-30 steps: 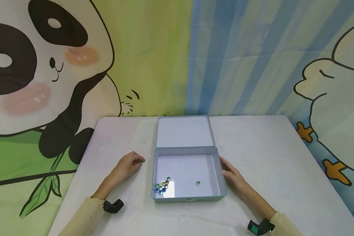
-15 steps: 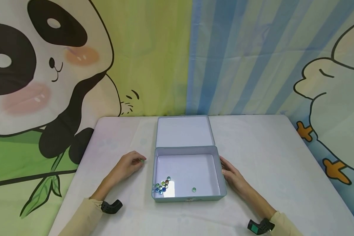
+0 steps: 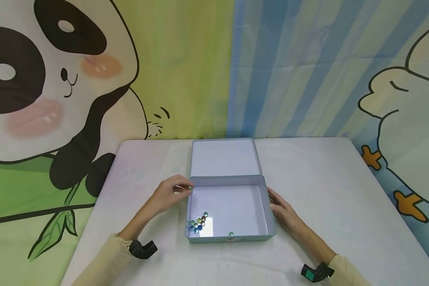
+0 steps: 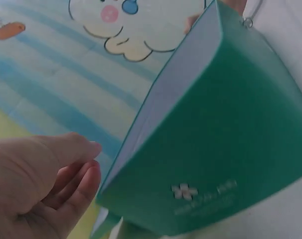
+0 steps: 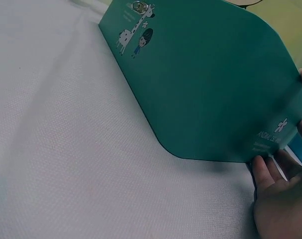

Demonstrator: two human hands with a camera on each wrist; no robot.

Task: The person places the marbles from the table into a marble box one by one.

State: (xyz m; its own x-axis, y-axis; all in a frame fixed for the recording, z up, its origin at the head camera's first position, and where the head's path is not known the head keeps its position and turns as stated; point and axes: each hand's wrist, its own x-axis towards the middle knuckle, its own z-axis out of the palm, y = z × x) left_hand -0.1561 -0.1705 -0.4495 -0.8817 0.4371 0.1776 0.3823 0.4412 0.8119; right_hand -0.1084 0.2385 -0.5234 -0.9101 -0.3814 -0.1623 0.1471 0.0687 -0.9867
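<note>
My left hand (image 3: pixel 171 193) pinches a small green marble (image 3: pixel 191 188) between thumb and fingertips, right at the left rim of the tin box (image 3: pixel 236 239) near its back corner. In the left wrist view the thumb and fingertips (image 4: pixel 93 167) meet beside the green end wall, and the marble is hidden there. Several glass marbles (image 3: pixel 199 224) lie clustered in the box's front left corner. One loose green marble (image 3: pixel 231 234) lies by the front wall. My right hand (image 3: pixel 286 216) rests against the box's right side, its fingers (image 5: pixel 262 174) touching the end wall low down.
The box's hinged lid (image 3: pixel 226 158) is laid back behind it on the white-covered table (image 3: pixel 314 174). Behind the table hangs a printed cloth (image 3: pixel 186 71) with a panda. A black wrist camera (image 3: pixel 143 249) sits on my left wrist, another (image 3: pixel 317 273) on my right.
My left hand moves right, with the pinched marble, from beside the box to its left rim. The loose marble rolls forward and left to the front wall. My right hand stays put.
</note>
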